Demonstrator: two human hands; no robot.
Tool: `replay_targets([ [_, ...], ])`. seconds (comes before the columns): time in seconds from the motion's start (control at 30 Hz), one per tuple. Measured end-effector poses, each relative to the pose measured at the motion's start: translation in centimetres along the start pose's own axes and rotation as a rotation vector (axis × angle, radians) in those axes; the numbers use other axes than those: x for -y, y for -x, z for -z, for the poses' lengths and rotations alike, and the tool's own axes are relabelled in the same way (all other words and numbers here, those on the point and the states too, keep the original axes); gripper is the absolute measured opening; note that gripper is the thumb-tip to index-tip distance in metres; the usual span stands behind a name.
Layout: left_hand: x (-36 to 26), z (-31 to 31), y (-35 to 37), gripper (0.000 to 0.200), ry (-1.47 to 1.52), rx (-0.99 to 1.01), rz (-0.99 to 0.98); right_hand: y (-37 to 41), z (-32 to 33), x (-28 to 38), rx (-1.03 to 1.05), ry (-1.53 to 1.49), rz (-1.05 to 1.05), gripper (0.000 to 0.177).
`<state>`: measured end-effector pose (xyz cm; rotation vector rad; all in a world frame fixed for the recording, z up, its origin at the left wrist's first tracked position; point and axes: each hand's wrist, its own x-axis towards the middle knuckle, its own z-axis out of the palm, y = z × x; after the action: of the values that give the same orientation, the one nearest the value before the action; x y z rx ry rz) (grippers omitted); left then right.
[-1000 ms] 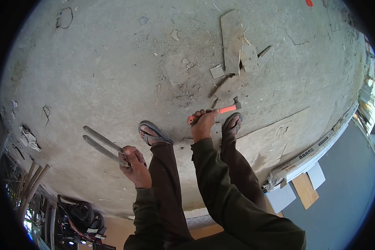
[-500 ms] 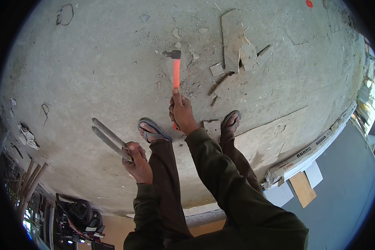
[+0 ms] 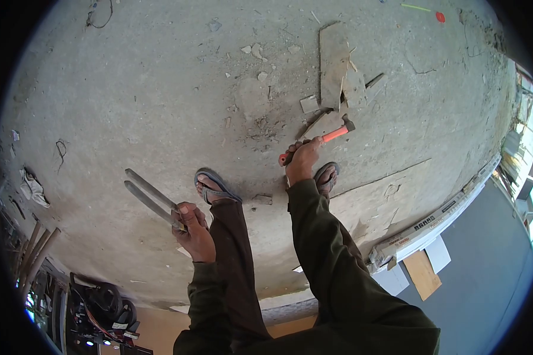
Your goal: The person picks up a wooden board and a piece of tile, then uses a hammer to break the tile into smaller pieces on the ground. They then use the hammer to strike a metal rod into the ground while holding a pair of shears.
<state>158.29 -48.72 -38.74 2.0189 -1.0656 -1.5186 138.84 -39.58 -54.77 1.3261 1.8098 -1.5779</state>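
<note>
My left hand (image 3: 194, 234) is closed around the near ends of two flat grey metal bars (image 3: 151, 189). The bars point up and left over the floor, slightly apart at their far ends. My right hand (image 3: 302, 160) grips a hammer (image 3: 336, 134) by its orange handle. The dark hammer head points up and to the right, in front of the broken board pieces (image 3: 333, 65) on the floor. Both hands are above the floor, on either side of my left foot (image 3: 210, 184).
Rubble and chips (image 3: 260, 127) lie on the concrete floor ahead. A large flat sheet (image 3: 391, 192) and a long white carton (image 3: 420, 228) are at the right. Poles (image 3: 39, 257) and dark equipment (image 3: 103, 302) stand at the lower left. My right foot (image 3: 326, 178) is near the hammer.
My right hand has moved right and slightly down. The hammer has turned from pointing straight ahead to pointing right. My left hand with the metal bars has hardly moved.
</note>
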Motion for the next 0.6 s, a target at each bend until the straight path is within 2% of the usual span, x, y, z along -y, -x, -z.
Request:
replay_targets([
  [0.07,0.3,-0.1,0.1,0.039,-0.005,0.009,0.005,1.3,-1.6,-1.1,0.562,0.426,-0.361,0.043],
  [0.13,0.4,-0.2,0.4,0.039,-0.014,0.023,0.024,4.0,-2.3,0.0,0.593,0.441,-0.34,0.044],
  [0.2,-0.1,-0.3,0.2,0.038,-0.025,0.007,-0.004,4.8,-2.3,1.4,0.615,0.46,-0.158,0.044],
  [0.23,-0.3,0.0,0.2,0.038,-0.023,-0.001,-0.006,3.3,-1.7,1.2,0.529,0.333,-0.069,0.042],
  [0.27,-0.3,0.0,0.0,0.038,-0.002,-0.011,0.005,1.8,-1.2,1.0,0.54,0.334,-0.063,0.042],
  [0.33,-0.1,0.0,0.1,0.038,0.034,-0.022,0.033,-0.9,0.2,0.9,0.396,0.389,0.267,0.035],
  [0.37,0.1,0.1,0.1,0.038,0.038,-0.005,0.033,-1.1,0.7,1.0,0.401,0.402,0.274,0.035],
  [0.43,0.2,0.4,0.1,0.037,0.054,-0.006,0.038,-0.4,1.4,1.1,0.565,1.247,1.295,0.025],
  [0.47,0.1,0.5,0.0,0.037,0.051,-0.014,0.012,0.1,1.1,0.9,0.583,1.257,1.304,0.025],
  [0.53,-0.1,0.9,0.0,0.037,0.058,-0.029,-0.003,3.6,-0.7,1.2,0.925,1.459,1.283,0.02],
  [0.57,-0.1,1.2,-0.2,0.037,0.044,-0.038,-0.011,5.4,-2.1,1.9,0.937,1.47,1.295,0.02],
  [0.6,0.1,1.4,-0.2,0.036,0.027,-0.046,-0.015,7.3,-3.6,2.7,1.048,1.468,1.354,0.02],
])
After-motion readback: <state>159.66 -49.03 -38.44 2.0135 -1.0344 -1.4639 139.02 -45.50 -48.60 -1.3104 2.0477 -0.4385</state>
